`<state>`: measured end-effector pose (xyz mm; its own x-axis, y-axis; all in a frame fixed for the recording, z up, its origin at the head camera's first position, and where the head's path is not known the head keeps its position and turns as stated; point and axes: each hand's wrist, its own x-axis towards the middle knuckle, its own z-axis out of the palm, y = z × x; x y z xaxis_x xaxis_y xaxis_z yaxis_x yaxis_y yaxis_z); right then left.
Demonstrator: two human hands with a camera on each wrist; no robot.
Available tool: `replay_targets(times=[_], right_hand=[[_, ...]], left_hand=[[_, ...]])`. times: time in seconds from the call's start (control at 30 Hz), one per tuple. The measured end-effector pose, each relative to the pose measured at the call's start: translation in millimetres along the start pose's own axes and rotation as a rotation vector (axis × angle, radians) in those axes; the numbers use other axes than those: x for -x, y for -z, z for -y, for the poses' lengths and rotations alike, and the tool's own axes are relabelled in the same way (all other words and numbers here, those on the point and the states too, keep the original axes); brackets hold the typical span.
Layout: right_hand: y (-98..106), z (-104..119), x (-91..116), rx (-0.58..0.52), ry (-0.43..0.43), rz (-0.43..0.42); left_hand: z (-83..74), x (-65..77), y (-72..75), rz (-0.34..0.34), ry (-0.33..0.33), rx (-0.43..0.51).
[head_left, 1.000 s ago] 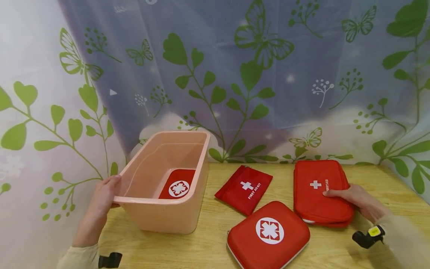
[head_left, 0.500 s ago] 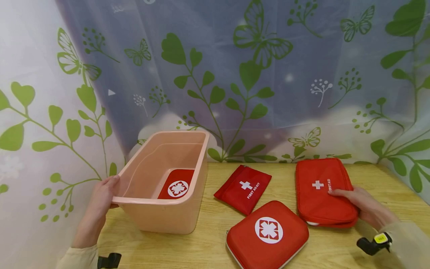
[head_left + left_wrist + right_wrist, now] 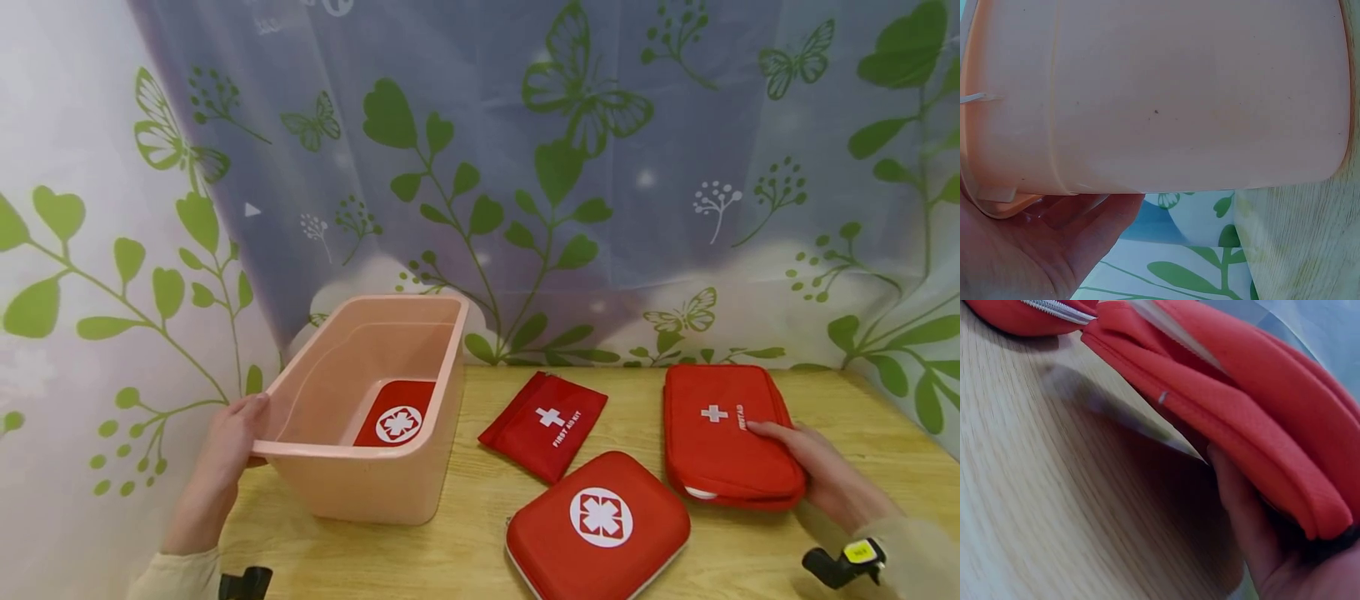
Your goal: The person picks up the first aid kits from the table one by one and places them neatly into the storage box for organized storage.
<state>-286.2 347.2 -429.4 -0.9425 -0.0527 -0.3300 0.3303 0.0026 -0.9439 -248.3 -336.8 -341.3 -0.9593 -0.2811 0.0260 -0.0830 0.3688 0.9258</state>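
My left hand [image 3: 228,437] grips the near left corner of a pink plastic bin [image 3: 442,392], fingers curled at its rim. In the left wrist view the bin's outer wall [image 3: 1179,100] fills most of the picture above the hand [image 3: 1041,250]. Inside the bin lies a red case [image 3: 375,423] with a white round emblem. With my right hand [image 3: 825,471] I hold a red first aid bag [image 3: 720,450] by its right edge, thumb on top and fingers beneath. The right wrist view shows this bag [image 3: 1241,419] tilted, its near side raised over the tabletop.
A flat red first aid pouch [image 3: 547,421] lies on the wooden table [image 3: 375,554] right of the bin. In front of it sits a red hard-shell first aid case [image 3: 600,533]. A patterned cloth curtain [image 3: 487,167] hangs behind and along the left side.
The first aid bag has shifted slightly to the right with my right hand. My left hand keeps its hold on the bin, which stays in place.
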Motion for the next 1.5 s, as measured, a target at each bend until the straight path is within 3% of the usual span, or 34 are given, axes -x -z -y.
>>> replay_targets(times=[0.2, 0.93, 1.2, 1.5], right_hand=[[-1, -2, 3, -0.048, 0.015, 0.02], [-15, 29, 15, -0.098, 0.06, 0.048], [-19, 36, 17, -0.162, 0.079, 0.056], [-24, 41, 21, -0.208, 0.106, 0.077]], left_hand=[[1.7, 0.8, -2.6, -0.01, 0.004, 0.018], [1.0, -1.0, -0.8, -0.011, 0.022, 0.077], [2.5, -0.8, -1.0, -0.021, 0.015, 0.036], [1.5, 0.1, -0.7, -0.016, 0.018, 0.068]])
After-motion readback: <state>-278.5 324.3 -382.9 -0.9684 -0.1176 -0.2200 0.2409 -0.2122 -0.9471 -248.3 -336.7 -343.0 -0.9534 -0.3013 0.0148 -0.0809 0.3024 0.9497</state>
